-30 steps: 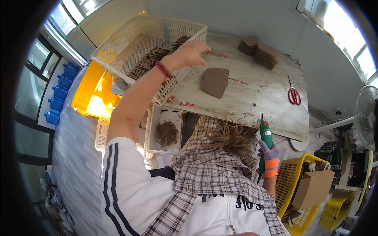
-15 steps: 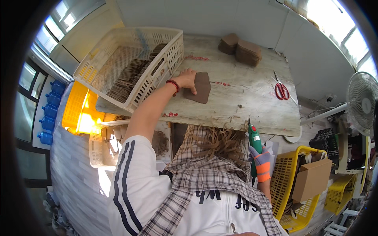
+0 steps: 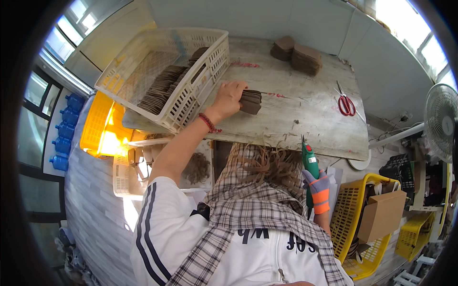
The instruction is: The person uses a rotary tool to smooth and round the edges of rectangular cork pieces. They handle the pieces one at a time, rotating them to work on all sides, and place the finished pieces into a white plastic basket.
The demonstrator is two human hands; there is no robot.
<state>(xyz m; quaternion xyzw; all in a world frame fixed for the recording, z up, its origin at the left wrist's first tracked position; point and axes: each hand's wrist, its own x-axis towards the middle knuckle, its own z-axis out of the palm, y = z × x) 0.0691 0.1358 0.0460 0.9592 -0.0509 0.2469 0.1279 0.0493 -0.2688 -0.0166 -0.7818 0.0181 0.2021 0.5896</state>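
My left hand [image 3: 230,98], bare with a red bead bracelet, is closed round one end of a small stack of brown flat pieces [image 3: 251,102] on the table. The pieces stand tilted with their layered edges showing. At the table's front edge, my right hand [image 3: 318,190], in a grey and orange glove, grips green electric scissors [image 3: 310,163] whose narrow blades point up and away from me. Brown trimmed strips [image 3: 267,164] lie heaped on my plaid apron.
A white slatted crate [image 3: 176,112] holding rows of brown pieces [image 3: 164,86] stands at the table's left. Two brown stacks [image 3: 306,59] sit at the back; red-handled scissors [image 3: 346,105] lie at the right. A yellow basket [image 3: 346,214] and a fan [image 3: 440,112] stand beyond.
My left hand has closed on the stack, which lay flat under it before, and tipped it up on edge. The right hand still holds the electric scissors in about the same place.
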